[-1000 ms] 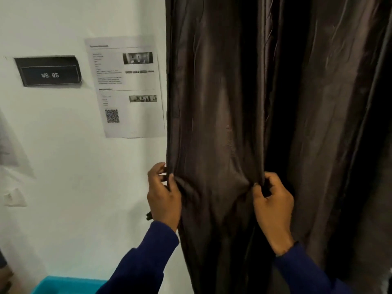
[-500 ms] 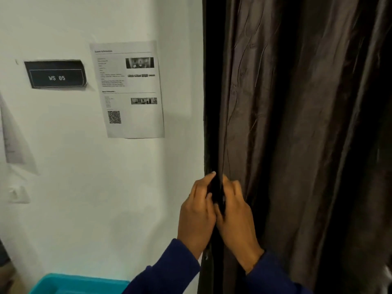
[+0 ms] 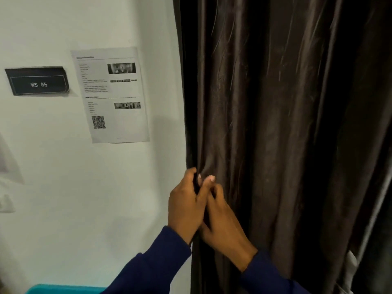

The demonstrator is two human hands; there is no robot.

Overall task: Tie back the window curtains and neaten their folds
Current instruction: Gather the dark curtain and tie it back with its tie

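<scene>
Head view: dark brown satin curtain [image 3: 275, 124] hangs at right, its left edge now gathered further right than 1.0 s ago, baring more white painted wall [image 3: 63, 187]. Both hands, then spread apart across the fabric, now meet at that edge. Left hand [image 3: 186, 206] grips the edge fold, fingers curled round it. Right hand [image 3: 222, 221] pinches the same fold just beside it, the 2 hands touching. Dark blue sleeves [image 3: 152, 270] cover both forearms. Open wall lies left of the edge. On it: white printed paper sheet [image 3: 110, 94] with a QR code, and black rectangular sign [image 3: 37, 81] reading "WS 05". Teal plastic bin rim [image 3: 63, 289] shows at bottom left.
</scene>
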